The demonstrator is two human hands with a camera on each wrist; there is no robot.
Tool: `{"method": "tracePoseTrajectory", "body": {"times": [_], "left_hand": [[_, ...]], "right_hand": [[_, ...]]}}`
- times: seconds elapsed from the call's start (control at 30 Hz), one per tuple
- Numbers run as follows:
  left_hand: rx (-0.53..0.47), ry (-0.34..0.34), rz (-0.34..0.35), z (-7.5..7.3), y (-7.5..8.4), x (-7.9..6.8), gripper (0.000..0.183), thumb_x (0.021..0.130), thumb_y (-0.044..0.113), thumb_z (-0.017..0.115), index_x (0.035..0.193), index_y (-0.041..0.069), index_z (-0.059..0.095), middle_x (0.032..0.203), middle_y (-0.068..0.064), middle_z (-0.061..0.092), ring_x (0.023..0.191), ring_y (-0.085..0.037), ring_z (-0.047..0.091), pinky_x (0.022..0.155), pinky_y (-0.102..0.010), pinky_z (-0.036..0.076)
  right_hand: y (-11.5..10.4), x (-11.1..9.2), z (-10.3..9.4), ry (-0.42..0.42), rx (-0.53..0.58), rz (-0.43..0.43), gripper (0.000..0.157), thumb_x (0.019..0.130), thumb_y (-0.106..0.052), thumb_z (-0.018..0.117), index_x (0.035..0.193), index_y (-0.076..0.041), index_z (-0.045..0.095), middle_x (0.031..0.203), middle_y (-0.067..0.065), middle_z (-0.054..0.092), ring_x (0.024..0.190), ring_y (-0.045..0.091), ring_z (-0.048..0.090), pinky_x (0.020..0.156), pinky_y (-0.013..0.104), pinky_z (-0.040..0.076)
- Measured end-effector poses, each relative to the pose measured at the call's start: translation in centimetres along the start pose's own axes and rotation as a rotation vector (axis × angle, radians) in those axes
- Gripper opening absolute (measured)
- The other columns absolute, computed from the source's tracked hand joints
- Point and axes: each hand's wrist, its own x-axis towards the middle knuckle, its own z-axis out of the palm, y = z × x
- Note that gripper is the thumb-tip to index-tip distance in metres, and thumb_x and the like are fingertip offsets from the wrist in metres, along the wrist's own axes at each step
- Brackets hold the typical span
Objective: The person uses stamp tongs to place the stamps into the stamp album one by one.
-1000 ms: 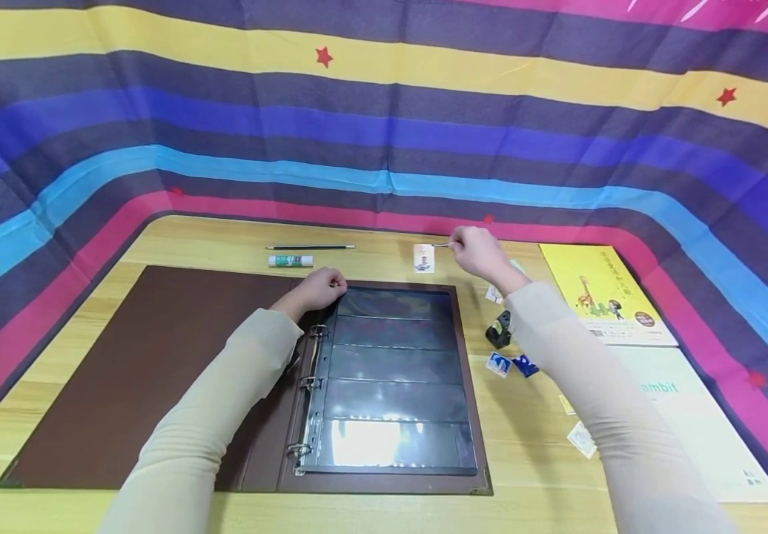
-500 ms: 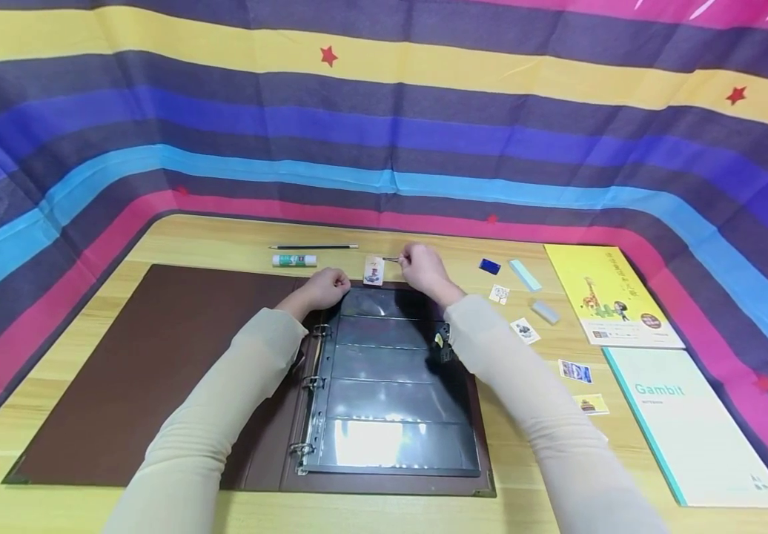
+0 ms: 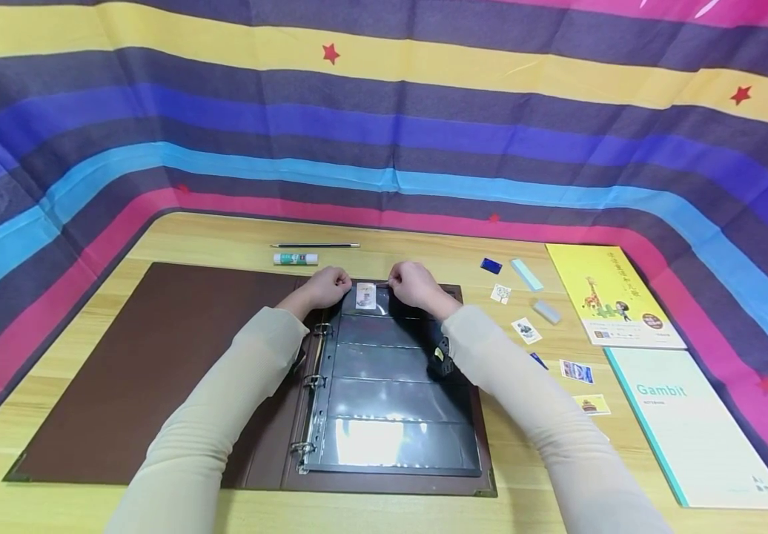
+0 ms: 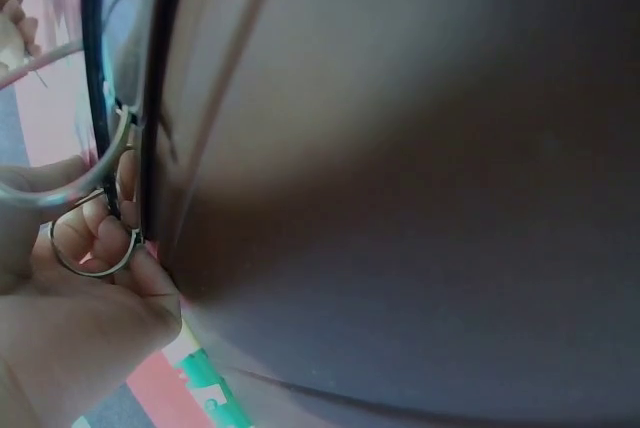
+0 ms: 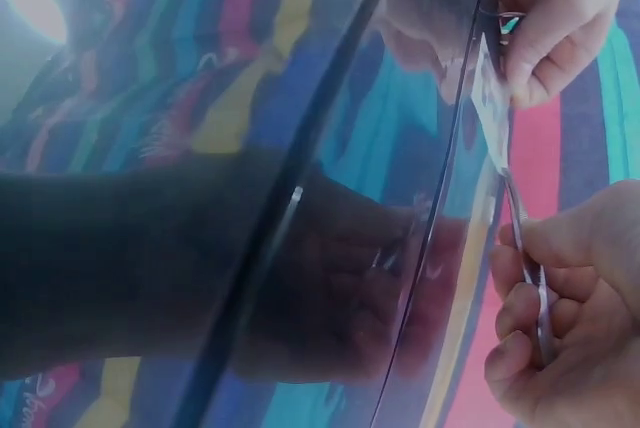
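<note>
A brown ring binder (image 3: 157, 371) lies open with a black pocket page (image 3: 394, 404) on its right side. My left hand (image 3: 326, 288) pinches the top edge of that page near the rings; in the right wrist view its thumb and finger (image 5: 560, 43) meet at the edge. My right hand (image 3: 414, 285) grips metal tweezers (image 5: 530, 263), their tips at a small stamp (image 3: 366, 296). The stamp overlaps the top pocket of the page, its lower part at the pocket. A metal ring (image 4: 95, 268) of the binder crosses my left fingers in the left wrist view.
Several loose stamps lie right of the binder, among them a yellow one (image 3: 592, 404) and a dark blue one (image 3: 491, 265). Farther right are a yellow book (image 3: 607, 293) and a white notebook (image 3: 694, 430). A glue stick (image 3: 296, 259) and a pencil (image 3: 315, 245) lie behind the binder.
My right hand has carried the stamp leftward with the tweezers, from the table behind the binder to the page's top edge, then down over the top pocket. My left hand has stayed put.
</note>
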Motion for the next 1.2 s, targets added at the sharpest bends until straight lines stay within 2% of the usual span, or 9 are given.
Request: {"method": "tracePoseTrajectory", "body": {"times": [0.3,0.63,0.83,1.0,1.2], "left_hand": [[-0.013,-0.003,-0.001,0.0,0.0,0.0,0.02,0.088,0.013,0.037,0.069,0.005,0.038,0.062,-0.004,0.032,0.055,-0.017,0.031,0.057,-0.029,0.03],[-0.009,-0.008,-0.01,0.0,0.0,0.0,0.017,0.088,0.014,0.037,0.075,0.004,0.042,0.067,-0.006,0.036,0.06,-0.017,0.036,0.06,-0.029,0.031],[-0.018,-0.012,-0.003,0.0,0.1,0.0,0.015,0.087,0.013,0.037,0.077,0.003,0.043,0.069,-0.006,0.037,0.063,-0.018,0.037,0.061,-0.029,0.031],[-0.031,-0.022,0.008,-0.1,0.0,-0.1,0.013,0.086,0.012,0.038,0.081,0.002,0.045,0.073,-0.006,0.04,0.065,-0.018,0.038,0.061,-0.029,0.032],[-0.064,-0.033,0.014,-0.3,-0.1,-0.2,0.012,0.085,0.009,0.041,0.085,-0.001,0.048,0.075,-0.007,0.042,0.066,-0.018,0.04,0.063,-0.03,0.033]], "right_hand": [[0.2,-0.1,-0.2,-0.064,-0.036,-0.017,0.012,0.079,-0.01,0.048,0.074,-0.008,0.059,0.074,0.001,0.054,0.069,0.016,0.047,0.067,0.029,0.038],[0.1,-0.1,-0.2,-0.061,-0.043,-0.063,0.017,0.076,-0.002,0.045,0.077,-0.007,0.061,0.077,0.001,0.054,0.069,0.014,0.045,0.067,0.027,0.038],[0.2,-0.2,-0.4,-0.071,-0.045,-0.051,0.015,0.078,-0.004,0.047,0.082,-0.006,0.061,0.085,0.003,0.056,0.077,0.016,0.049,0.073,0.029,0.038],[0.8,-0.3,-1.3,-0.012,-0.038,-0.018,0.013,0.08,-0.009,0.05,0.087,-0.005,0.06,0.091,0.006,0.056,0.086,0.019,0.05,0.076,0.031,0.037],[3.2,-1.3,-4.1,0.064,0.017,0.011,0.015,0.082,-0.011,0.05,0.091,-0.002,0.057,0.09,0.01,0.056,0.08,0.022,0.05,0.072,0.035,0.038]]}}
